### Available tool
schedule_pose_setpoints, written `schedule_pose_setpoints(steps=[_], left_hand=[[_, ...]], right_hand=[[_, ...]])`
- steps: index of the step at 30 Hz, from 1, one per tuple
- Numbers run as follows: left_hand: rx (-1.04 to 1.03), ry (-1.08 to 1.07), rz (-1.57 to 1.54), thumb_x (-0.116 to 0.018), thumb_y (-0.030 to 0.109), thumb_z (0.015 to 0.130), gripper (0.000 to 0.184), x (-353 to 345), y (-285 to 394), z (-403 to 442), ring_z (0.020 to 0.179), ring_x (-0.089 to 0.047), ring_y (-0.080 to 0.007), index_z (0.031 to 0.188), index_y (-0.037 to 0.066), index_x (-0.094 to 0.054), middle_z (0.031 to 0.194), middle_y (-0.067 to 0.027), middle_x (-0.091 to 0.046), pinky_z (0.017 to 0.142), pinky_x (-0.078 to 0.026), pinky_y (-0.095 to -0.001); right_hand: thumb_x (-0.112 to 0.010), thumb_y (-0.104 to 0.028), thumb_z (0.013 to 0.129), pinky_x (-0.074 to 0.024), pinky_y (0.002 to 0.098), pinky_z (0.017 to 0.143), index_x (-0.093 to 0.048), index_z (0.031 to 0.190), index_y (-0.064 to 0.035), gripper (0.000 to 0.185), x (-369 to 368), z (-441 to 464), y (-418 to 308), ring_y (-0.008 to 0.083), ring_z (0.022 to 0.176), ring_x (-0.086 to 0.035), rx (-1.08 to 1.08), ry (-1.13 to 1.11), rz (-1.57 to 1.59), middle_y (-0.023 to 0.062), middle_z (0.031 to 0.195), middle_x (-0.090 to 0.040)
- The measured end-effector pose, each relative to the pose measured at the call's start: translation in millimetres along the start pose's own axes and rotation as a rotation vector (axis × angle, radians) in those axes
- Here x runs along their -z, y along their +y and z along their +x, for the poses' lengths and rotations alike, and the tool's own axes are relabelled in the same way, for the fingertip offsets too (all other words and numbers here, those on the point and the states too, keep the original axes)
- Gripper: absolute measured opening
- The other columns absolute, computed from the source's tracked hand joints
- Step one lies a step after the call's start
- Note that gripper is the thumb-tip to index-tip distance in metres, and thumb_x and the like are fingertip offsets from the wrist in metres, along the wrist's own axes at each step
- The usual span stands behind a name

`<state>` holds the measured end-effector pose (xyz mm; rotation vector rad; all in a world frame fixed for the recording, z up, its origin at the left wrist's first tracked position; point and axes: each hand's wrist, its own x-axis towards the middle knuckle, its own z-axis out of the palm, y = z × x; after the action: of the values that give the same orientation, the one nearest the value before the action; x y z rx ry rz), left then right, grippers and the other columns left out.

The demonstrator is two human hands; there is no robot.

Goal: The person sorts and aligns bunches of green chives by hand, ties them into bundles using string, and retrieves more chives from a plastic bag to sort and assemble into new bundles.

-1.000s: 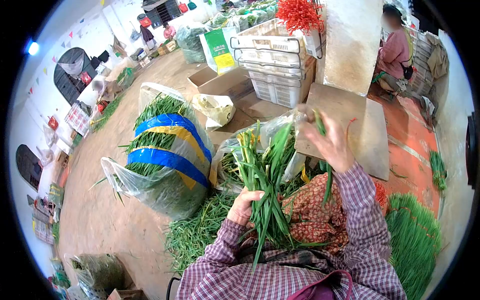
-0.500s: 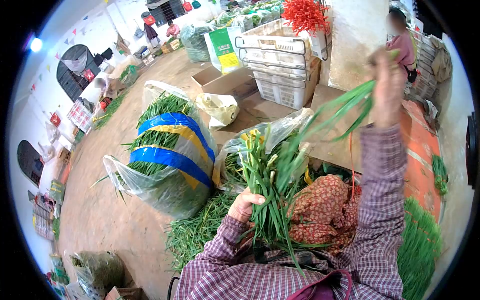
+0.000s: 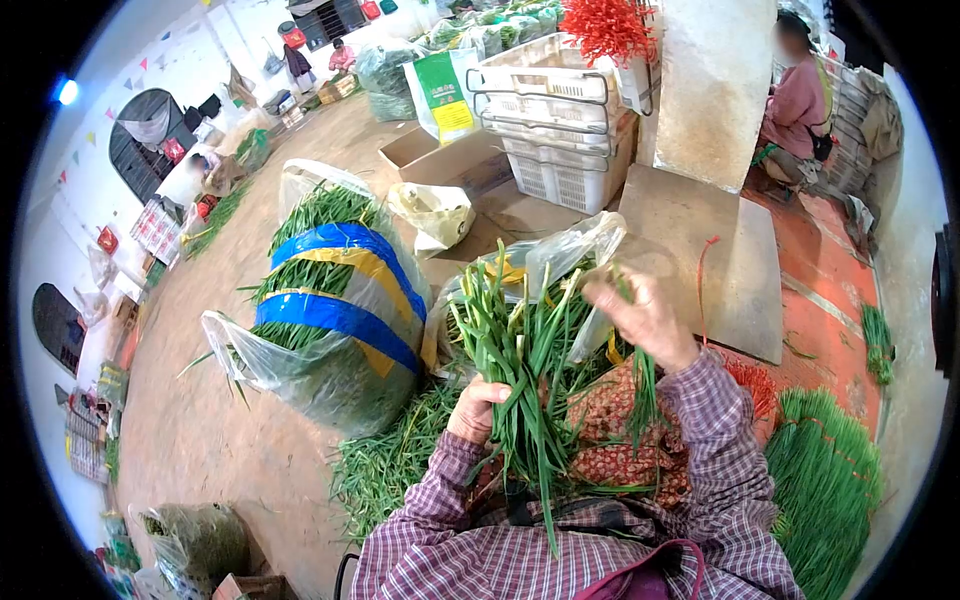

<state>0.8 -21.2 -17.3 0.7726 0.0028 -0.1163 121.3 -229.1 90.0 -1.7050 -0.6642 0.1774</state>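
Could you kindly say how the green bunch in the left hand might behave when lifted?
The green bunch would probably flop at its leafy end, where leaves droop below the left hand. Its upper stalks look somewhat stiffer, since they jut up above the grip. Single stalks might slip out, as no tie shows.

Stacked white crates stand at top centre — an open cardboard box just left of them. A person in pink sits upper right; an arched opening, probably a window, shows upper left.
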Motion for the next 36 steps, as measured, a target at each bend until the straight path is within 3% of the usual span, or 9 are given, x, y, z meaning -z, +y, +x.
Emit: schedule_pose_setpoints(steps=[6, 7, 12, 17, 24, 30, 32, 34, 36], left_hand=[[0.014, -0.059, 0.000, -0.071, 0.028, 0.063, 0.048, 3.2, -2.6, 4.6, 0.064, -0.053, -0.0202, 0.097, -0.003, -0.058, 0.074, -0.0092, -0.056, 0.059, -0.042, -0.0314], [-0.007, -0.270, -0.162, -0.067, 0.016, 0.069, 0.057, 17.2, -4.9, 8.6, 0.076, -0.059, -0.0276, 0.120, -0.003, -0.051, 0.089, -0.0178, -0.063, 0.069, -0.048, -0.0407], [-0.039, -0.236, -0.107, -0.066, 0.018, 0.071, 0.049, 28.1, -1.4, -6.4, 0.071, -0.056, -0.0271, 0.112, -0.005, -0.055, 0.082, -0.0174, -0.061, 0.065, -0.044, -0.0402], [-0.030, -0.215, -0.044, -0.069, 0.026, 0.069, 0.041, 5.7, 5.1, -8.1, 0.062, -0.052, -0.0226, 0.096, -0.001, -0.056, 0.071, -0.0115, -0.056, 0.058, -0.039, -0.0352], [0.008, -0.141, 0.011, -0.071, 0.032, 0.066, 0.032, -0.1, 2.9, -9.6, 0.054, -0.047, -0.0184, 0.074, 0.004, -0.057, 0.064, -0.0063, -0.051, 0.054, -0.034, -0.0312], [0.018, -0.184, -0.021, -0.071, 0.033, 0.066, 0.034, 6.5, 2.9, -13.1, 0.055, -0.046, -0.0172, 0.072, 0.004, -0.056, 0.064, -0.0055, -0.050, 0.055, -0.033, -0.0313], [0.010, -0.171, -0.018, -0.071, 0.034, 0.066, 0.034, 0.9, 4.2, -11.5, 0.055, -0.046, -0.0171, 0.073, 0.004, -0.056, 0.064, -0.0053, -0.050, 0.055, -0.033, -0.0313], [0.013, -0.155, -0.015, -0.071, 0.034, 0.066, 0.035, 3.8, 2.5, -11.5, 0.055, -0.046, -0.0170, 0.074, 0.003, -0.056, 0.064, -0.0051, -0.050, 0.056, -0.034, -0.0314], [0.019, -0.236, -0.112, -0.069, 0.024, 0.069, 0.044, 23.5, -6.0, -4.8, 0.065, -0.053, -0.0222, 0.100, -0.005, -0.058, 0.073, -0.0136, -0.057, 0.061, -0.042, -0.0350]], right_hand=[[-0.069, -0.033, 0.085, -0.0445, 0.0305, 0.057, -0.065, 0.083, 0.0007, 0.034, -8.4, 4.6, 2.8, 0.0133, 0.060, -0.050, 0.268, -0.060, -0.159, 0.0061, 0.068, -0.059], [-0.069, -0.028, 0.085, -0.0448, 0.0314, 0.057, -0.064, 0.082, 0.0017, 0.031, -4.9, 8.3, 4.3, 0.0148, 0.060, -0.052, 0.379, -0.018, -0.213, 0.0081, 0.068, -0.059], [-0.065, -0.021, 0.086, -0.0524, 0.0336, 0.064, -0.068, 0.091, 0.0013, 0.023, 31.1, 16.0, -14.9, 0.0216, 0.067, -0.063, 0.332, 0.183, -0.612, 0.0131, 0.081, -0.066], [-0.070, -0.029, 0.083, -0.0533, 0.0304, 0.069, -0.057, 0.124, -0.0050, 0.049, 6.4, 10.4, 12.4, 0.0144, 0.073, -0.063, 0.218, -0.171, -0.210, 0.0083, 0.086, -0.068], [-0.068, -0.016, 0.084, -0.0509, 0.0298, 0.066, -0.067, 0.104, -0.0014, 0.024, -19.1, 21.0, 9.8, 0.0140, 0.071, -0.061, 0.309, -0.154, -0.168, 0.0097, 0.080, -0.066], [-0.067, -0.028, 0.084, -0.0510, 0.0395, 0.068, -0.067, 0.095, -0.0004, 0.029, 13.8, 37.1, 99.9, 0.0277, 0.076, -0.065, 0.244, 0.249, -0.527, 0.0136, 0.086, -0.067], [-0.067, -0.039, 0.084, -0.0505, 0.0406, 0.071, -0.063, 0.110, 0.0001, 0.047, 19.1, 25.0, 92.4, 0.0270, 0.079, -0.065, 0.158, 0.142, -0.550, 0.0134, 0.085, -0.066], [-0.064, -0.050, 0.086, -0.0494, 0.0424, 0.073, -0.051, 0.128, 0.0016, 0.068, 4.6, 11.7, 73.2, 0.0256, 0.085, -0.065, 0.149, -0.081, -0.043, 0.0131, 0.086, -0.067], [-0.061, -0.056, 0.086, -0.0486, 0.0368, 0.064, -0.039, 0.139, 0.0001, 0.080, -7.9, 12.5, 58.3, 0.0175, 0.072, -0.061, 0.170, -0.150, 0.069, 0.0060, 0.078, -0.063]])
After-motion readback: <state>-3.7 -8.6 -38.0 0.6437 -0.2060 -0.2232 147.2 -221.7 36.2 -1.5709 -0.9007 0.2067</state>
